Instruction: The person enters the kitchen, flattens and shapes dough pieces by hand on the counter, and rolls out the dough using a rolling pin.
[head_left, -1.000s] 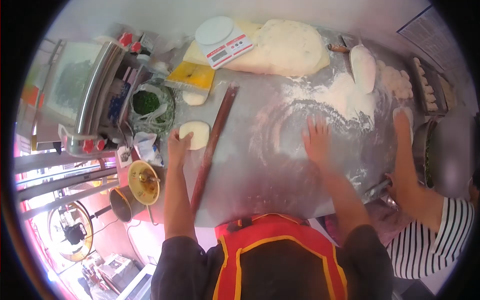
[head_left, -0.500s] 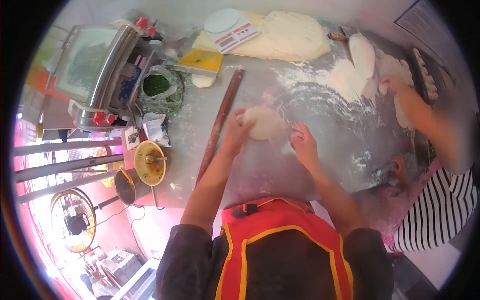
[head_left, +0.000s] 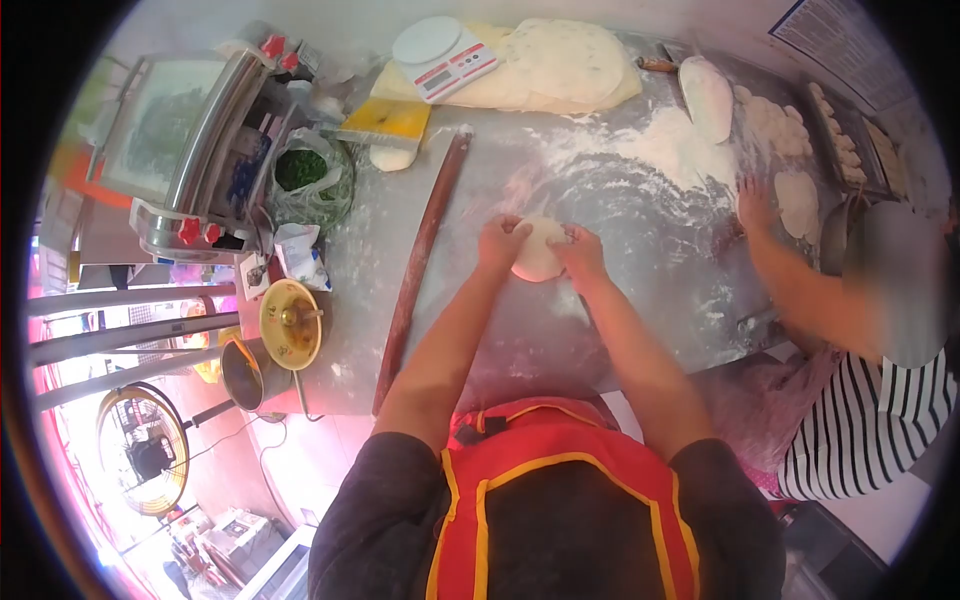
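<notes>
A round, flat piece of pale dough (head_left: 539,258) is between my hands over the floured metal table (head_left: 640,300). My left hand (head_left: 501,242) grips its left edge, thumb on top. On the opposite edge, my right hand (head_left: 582,254) pinches the dough with bent fingers. Whether the dough rests on the table or is slightly raised, I cannot tell. To the left of my left hand lies a long brown rolling pin (head_left: 424,260), slanting toward the table's front edge.
At the back are a kitchen scale (head_left: 445,62), a large dough slab (head_left: 570,65) and a yellow-bladed scraper (head_left: 386,122). Left stand a bag of chopped greens (head_left: 302,172) and a yellow bowl (head_left: 291,325). A co-worker's hand (head_left: 757,205) touches the table at right, near dough pieces (head_left: 797,203).
My right hand has moved in from the right and taken hold of the dough's right edge. The co-worker's hand has come nearer, away from the dough pieces. The view has shifted slightly.
</notes>
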